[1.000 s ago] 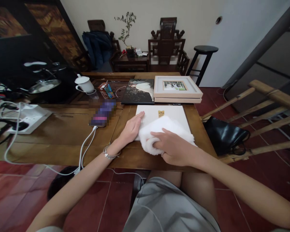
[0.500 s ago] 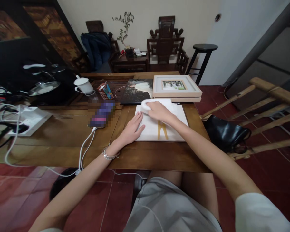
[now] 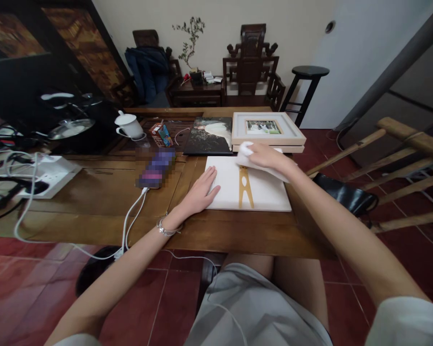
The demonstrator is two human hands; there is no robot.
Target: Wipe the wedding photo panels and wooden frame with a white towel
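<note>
White board (image 3: 263, 192), near desk (image 3: 94, 202) front edge: left hand (image 3: 199, 192) flat, grip apart, on its left edge; right hand (image 3: 269, 156), grip clamped on white cloth (image 3: 247, 156), at far edge.

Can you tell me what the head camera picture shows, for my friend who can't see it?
A person's right hand presses a white cloth on the far edge of a white board on a wooden table. The left hand lies flat on the board's left edge.
</note>
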